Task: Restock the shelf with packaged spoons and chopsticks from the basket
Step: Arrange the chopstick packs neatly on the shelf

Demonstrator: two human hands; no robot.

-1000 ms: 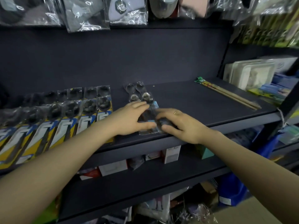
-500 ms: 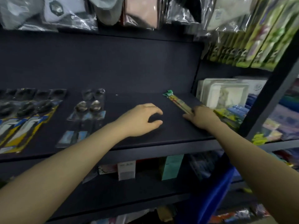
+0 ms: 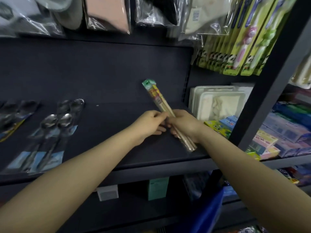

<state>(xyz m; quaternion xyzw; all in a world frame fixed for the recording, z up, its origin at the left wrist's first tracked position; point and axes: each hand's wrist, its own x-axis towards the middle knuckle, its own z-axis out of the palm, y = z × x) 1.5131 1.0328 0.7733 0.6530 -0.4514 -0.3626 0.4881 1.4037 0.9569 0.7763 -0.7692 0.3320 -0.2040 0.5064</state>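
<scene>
We judge restocking partly done: clear-wrapped steel spoon packs (image 3: 48,137) lie left of our left hand (image 3: 148,125); both it and our right hand (image 3: 184,126) grip the green-topped cellophane pack of wooden chopsticks (image 3: 161,101), not yet set on the dark shelf (image 3: 117,148).

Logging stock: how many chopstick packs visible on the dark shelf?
1. The chopstick pack is held by both the left hand and right hand above the shelf. More could be hidden.

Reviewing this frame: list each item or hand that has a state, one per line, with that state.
Clear pack of wooden chopsticks with green header: held in both hands, tilted, far end raised.
Left hand: gripping the pack's middle.
Right hand: closed around the pack.
Clear packs of steel spoons: lying flat on the dark shelf, sealed.
</scene>
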